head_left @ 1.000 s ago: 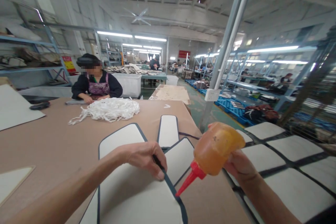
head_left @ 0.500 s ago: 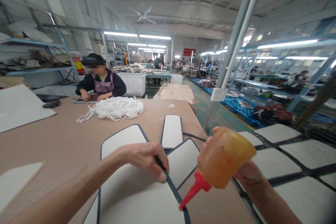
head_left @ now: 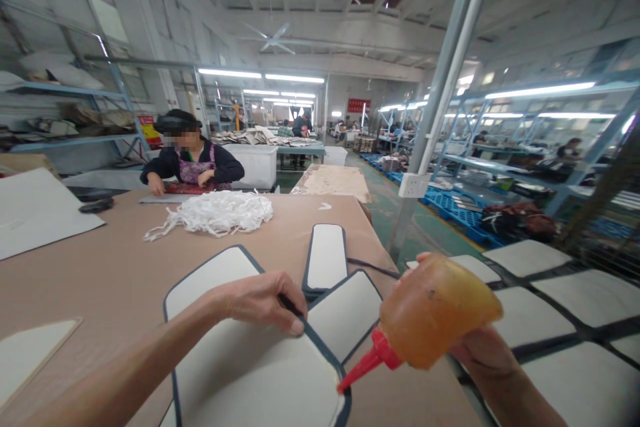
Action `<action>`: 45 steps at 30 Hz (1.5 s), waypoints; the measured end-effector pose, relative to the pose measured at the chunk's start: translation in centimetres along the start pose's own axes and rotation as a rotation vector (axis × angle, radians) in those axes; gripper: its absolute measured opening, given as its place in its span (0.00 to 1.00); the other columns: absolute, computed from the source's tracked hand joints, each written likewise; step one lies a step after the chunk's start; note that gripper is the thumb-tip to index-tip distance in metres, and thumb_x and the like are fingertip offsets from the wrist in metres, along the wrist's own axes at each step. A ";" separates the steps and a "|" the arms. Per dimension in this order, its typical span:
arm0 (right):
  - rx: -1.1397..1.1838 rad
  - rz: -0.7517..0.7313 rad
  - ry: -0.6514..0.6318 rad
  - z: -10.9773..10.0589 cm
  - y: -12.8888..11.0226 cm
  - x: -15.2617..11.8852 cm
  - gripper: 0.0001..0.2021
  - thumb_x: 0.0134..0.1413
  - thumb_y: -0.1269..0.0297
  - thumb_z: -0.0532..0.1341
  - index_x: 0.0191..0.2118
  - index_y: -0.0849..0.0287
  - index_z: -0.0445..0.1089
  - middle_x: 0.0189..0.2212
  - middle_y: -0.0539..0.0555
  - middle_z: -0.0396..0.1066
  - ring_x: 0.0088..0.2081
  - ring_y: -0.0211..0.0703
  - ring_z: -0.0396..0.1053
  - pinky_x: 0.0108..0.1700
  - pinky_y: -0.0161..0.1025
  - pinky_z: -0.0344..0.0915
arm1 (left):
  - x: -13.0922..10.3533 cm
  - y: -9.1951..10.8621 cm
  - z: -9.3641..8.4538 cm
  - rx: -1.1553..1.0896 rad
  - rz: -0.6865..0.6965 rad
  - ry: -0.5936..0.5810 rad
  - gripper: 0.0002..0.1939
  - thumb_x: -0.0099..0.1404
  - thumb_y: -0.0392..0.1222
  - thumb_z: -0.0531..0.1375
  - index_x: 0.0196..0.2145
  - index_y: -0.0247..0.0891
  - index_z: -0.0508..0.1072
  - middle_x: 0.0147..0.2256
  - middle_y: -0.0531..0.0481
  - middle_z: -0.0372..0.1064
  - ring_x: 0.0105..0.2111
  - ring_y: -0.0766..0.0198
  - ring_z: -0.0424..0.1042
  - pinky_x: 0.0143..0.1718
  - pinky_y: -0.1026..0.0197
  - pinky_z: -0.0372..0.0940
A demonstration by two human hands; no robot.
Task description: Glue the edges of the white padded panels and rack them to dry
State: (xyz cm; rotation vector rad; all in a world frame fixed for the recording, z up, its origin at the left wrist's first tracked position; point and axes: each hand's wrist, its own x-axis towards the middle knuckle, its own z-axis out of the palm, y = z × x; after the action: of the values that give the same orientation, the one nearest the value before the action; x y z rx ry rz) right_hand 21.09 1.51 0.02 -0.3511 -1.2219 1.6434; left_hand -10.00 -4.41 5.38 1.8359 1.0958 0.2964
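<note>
My left hand (head_left: 270, 303) pinches the dark edge of a large white panel (head_left: 260, 373) lying in front of me. In my right hand (head_left: 475, 343) is an amber squeeze bottle (head_left: 435, 310), tilted down, its red nozzle (head_left: 367, 363) touching the panel's dark border near the right corner. A pale wet-looking line runs along that border. Under and beyond the large panel lie another white panel with dark edging (head_left: 213, 277), a tilted one (head_left: 345, 313) and a narrow one (head_left: 326, 257).
A heap of white strips (head_left: 220, 212) lies on the brown table (head_left: 120, 267). Across it, a person (head_left: 193, 160) works with both hands. A metal post (head_left: 430, 120) rises at the table's right, beside a rack of white panels (head_left: 530, 313).
The large panel and my left hand have shifted slightly left. The nozzle now sits a little higher along the border, and the bottle has moved slightly right.
</note>
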 end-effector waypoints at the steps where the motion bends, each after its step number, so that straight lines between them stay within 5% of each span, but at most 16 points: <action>1: 0.002 0.001 0.001 -0.1 0.1 -0.3 0.29 0.31 0.60 0.75 0.46 0.42 0.73 0.39 0.49 0.77 0.39 0.52 0.75 0.43 0.47 0.72 | -0.2 -0.1 0.0 -0.004 -0.006 0.016 0.12 0.56 0.47 0.63 0.25 0.34 0.76 0.21 0.56 0.60 0.23 0.69 0.56 0.23 0.65 0.48; 10: -0.021 -0.112 0.176 -1.4 2.1 -2.0 0.34 0.34 0.70 0.71 0.51 0.41 0.66 0.38 0.49 0.75 0.34 0.47 0.72 0.38 0.42 0.70 | -1.4 -1.7 -0.3 0.029 -0.104 0.209 0.16 0.59 0.51 0.60 0.26 0.35 0.71 0.21 0.57 0.56 0.24 0.70 0.53 0.24 0.65 0.46; 17: -0.058 -0.162 0.170 -0.5 2.3 -1.9 0.34 0.35 0.64 0.71 0.53 0.44 0.65 0.36 0.49 0.75 0.32 0.46 0.71 0.35 0.40 0.71 | -1.8 -3.2 0.1 0.028 -0.115 0.290 0.16 0.60 0.52 0.57 0.27 0.36 0.70 0.22 0.57 0.56 0.25 0.69 0.54 0.25 0.64 0.47; 23: -0.053 -0.128 0.233 1.1 1.7 -1.5 0.33 0.31 0.63 0.74 0.51 0.43 0.68 0.35 0.50 0.75 0.33 0.50 0.71 0.36 0.43 0.70 | -2.0 -3.2 0.2 0.036 -0.138 0.315 0.16 0.61 0.52 0.56 0.25 0.36 0.67 0.22 0.57 0.54 0.25 0.68 0.54 0.25 0.64 0.48; 28: -0.013 -0.154 0.234 0.8 2.4 -1.8 0.34 0.31 0.65 0.73 0.50 0.41 0.69 0.32 0.49 0.75 0.29 0.47 0.70 0.32 0.40 0.69 | -2.0 -3.6 0.0 0.049 -0.153 0.317 0.18 0.60 0.54 0.55 0.25 0.37 0.67 0.22 0.57 0.55 0.25 0.68 0.54 0.25 0.64 0.48; 35: 0.007 -0.045 0.190 -0.1 2.8 -2.9 0.34 0.29 0.68 0.74 0.49 0.40 0.69 0.38 0.48 0.75 0.36 0.48 0.72 0.38 0.43 0.69 | -2.0 -4.9 -0.1 0.000 -0.137 0.331 0.18 0.60 0.55 0.56 0.25 0.37 0.68 0.22 0.57 0.54 0.25 0.68 0.53 0.25 0.65 0.47; 45: 0.000 -0.084 0.166 0.5 2.3 -2.5 0.30 0.34 0.65 0.73 0.48 0.40 0.70 0.33 0.47 0.77 0.34 0.49 0.72 0.37 0.43 0.70 | -2.0 -4.3 -0.4 -0.029 -0.148 0.327 0.20 0.59 0.59 0.56 0.25 0.37 0.67 0.22 0.57 0.54 0.25 0.68 0.52 0.25 0.64 0.46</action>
State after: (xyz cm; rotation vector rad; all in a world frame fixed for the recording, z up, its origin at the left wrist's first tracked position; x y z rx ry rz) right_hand 20.56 -0.76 -2.47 -0.4222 -1.0980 1.5111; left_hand -13.74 -5.08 2.52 1.7068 1.4361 0.5349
